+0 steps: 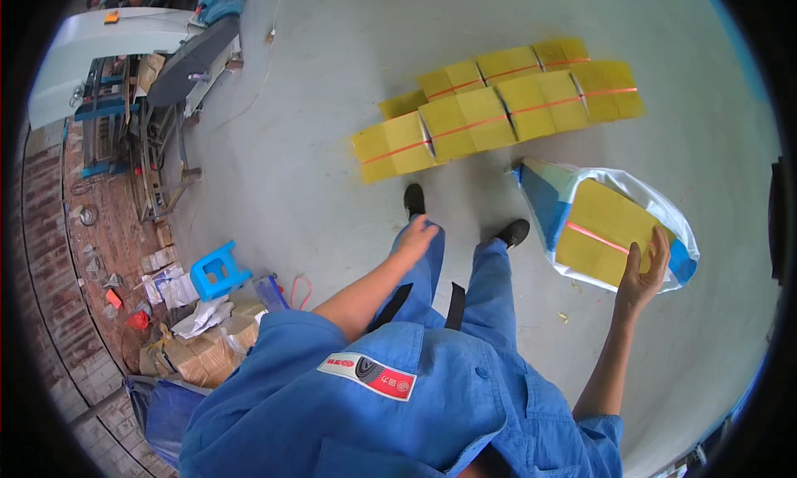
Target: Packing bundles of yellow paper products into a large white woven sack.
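Note:
My right hand hovers over the near edge of a white and blue woven sack, its thumb and fingers apart in a loose curve. Inside the sack's wide mouth lies a yellow bundle crossed by a pink-red strap. Whether my fingertips touch the bundle is unclear. My left hand is held above my left thigh with nothing in it, fingers loosely stretched. Ahead of my feet, two rows of yellow strapped bundles lie side by side on the floor.
A machine with a dark belt guard and metal frame stands at the far left. By my left side are a blue plastic stool, brown wrapped packages and a blue bag. Small yellow scraps lie on the grey floor.

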{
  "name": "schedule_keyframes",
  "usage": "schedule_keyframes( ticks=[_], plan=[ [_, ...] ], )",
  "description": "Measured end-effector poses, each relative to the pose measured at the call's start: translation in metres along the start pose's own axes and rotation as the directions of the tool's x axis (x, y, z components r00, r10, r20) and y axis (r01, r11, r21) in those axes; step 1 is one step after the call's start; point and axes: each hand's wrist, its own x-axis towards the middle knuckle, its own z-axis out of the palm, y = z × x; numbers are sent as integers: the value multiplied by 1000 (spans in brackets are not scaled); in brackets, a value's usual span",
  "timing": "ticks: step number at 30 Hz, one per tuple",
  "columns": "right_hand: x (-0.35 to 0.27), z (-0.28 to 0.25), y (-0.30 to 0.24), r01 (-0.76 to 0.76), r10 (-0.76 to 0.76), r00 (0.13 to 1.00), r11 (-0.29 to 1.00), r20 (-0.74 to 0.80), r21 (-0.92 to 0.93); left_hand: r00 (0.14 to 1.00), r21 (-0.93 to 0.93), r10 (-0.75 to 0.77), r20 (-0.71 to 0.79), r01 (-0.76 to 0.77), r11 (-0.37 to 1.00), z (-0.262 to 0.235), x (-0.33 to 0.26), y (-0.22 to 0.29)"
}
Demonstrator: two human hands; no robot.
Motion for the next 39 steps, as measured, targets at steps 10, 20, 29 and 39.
schedule_keyframes(
  ticks=[10,20,29,39],
  plan=[
    [-105,258,-203,89,-303,721,932,623,351,973,102,-143,-182,163,981,-202,14,-146],
    [-122,488,-291,740,-355,462,659,813,-132,959,19,-45,-280,53,998,-346,-34,-203],
    [-104,534,-291,867,-210,270,478,940,-142,855,-92,-447,-262,439,894,-381,-79,-345],
    [-118,426,-284,13,-87,479,996,873,92,972,82,-75,-223,96,992,-403,-3,-186]
  ],
)
